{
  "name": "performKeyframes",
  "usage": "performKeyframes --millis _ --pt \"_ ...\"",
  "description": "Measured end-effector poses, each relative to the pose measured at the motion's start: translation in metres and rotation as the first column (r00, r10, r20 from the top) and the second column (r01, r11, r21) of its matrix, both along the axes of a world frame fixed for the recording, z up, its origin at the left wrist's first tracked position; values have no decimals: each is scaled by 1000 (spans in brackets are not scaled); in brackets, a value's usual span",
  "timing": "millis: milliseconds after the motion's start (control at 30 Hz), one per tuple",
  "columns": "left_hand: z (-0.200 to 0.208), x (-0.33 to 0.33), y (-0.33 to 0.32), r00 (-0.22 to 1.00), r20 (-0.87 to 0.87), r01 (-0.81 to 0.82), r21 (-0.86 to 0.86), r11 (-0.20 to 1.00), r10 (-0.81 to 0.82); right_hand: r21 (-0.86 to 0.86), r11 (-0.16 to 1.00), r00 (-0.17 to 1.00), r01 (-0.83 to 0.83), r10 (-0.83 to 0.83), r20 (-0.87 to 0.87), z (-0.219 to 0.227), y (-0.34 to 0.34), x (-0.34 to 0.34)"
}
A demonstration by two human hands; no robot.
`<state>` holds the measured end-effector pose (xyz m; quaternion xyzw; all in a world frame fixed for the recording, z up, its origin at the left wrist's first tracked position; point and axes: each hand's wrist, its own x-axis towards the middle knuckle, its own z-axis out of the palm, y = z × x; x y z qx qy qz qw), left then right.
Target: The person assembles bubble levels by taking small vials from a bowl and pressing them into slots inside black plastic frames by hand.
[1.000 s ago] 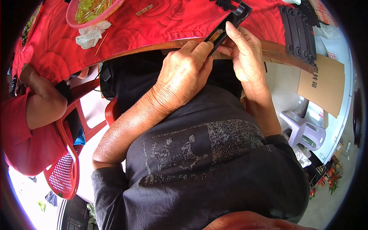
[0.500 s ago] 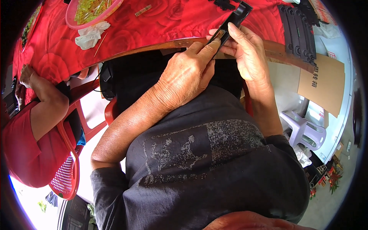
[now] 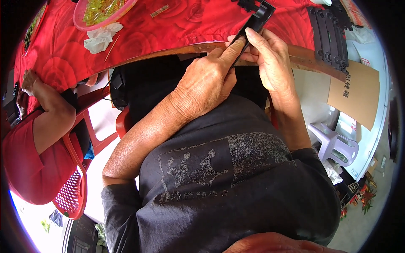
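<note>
A long, narrow black plastic strip (image 3: 259, 17) with a hollow, rounded far end is held slantwise between my hands, just over the table's near edge. My left hand (image 3: 202, 82) is closed round its lower end, the index finger stretched along it and the tip pressed into the strip's middle. What lies beneath that fingertip is hidden. My right hand (image 3: 273, 63) grips the strip from the right, thumb on top and fingers behind. More black plastic strips (image 3: 329, 38) lie side by side on the table to the right.
A pink basket (image 3: 79, 19) of yellow-green clear pieces stands at the far left of the red tablecloth (image 3: 147, 36). Nearby lie crumpled white tissue (image 3: 102, 37), a thin stick (image 3: 111, 48) and a small clear piece (image 3: 159, 11). A person in red (image 3: 29, 156) sits at left; a purple stool (image 3: 335, 145) stands right.
My left index finger now covers the yellowish clear piece that showed in the strip. The strip has shifted slightly, and my right thumb sits a little lower and left.
</note>
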<state>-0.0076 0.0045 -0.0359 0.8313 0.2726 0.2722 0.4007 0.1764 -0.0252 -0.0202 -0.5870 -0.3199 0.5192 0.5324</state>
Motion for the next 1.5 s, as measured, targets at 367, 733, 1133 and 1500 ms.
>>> performKeyframes --millis 367,733,1133,1500 --pt "2 1 0 999 -40 19 -20 1000 -20 -11 1000 999 7 -8 -49 -2 -1 1" --pt "0 5 1 996 -27 79 -162 984 -85 -40 999 997 9 -12 -77 -9 -5 7" --pt "16 4 -7 999 -33 8 -66 998 -11 -30 1000 998 -2 0 -66 -2 0 23" --pt "17 4 -5 997 67 -39 -78 996 44 -29 998 998 51 -52 -43 -1 0 19"
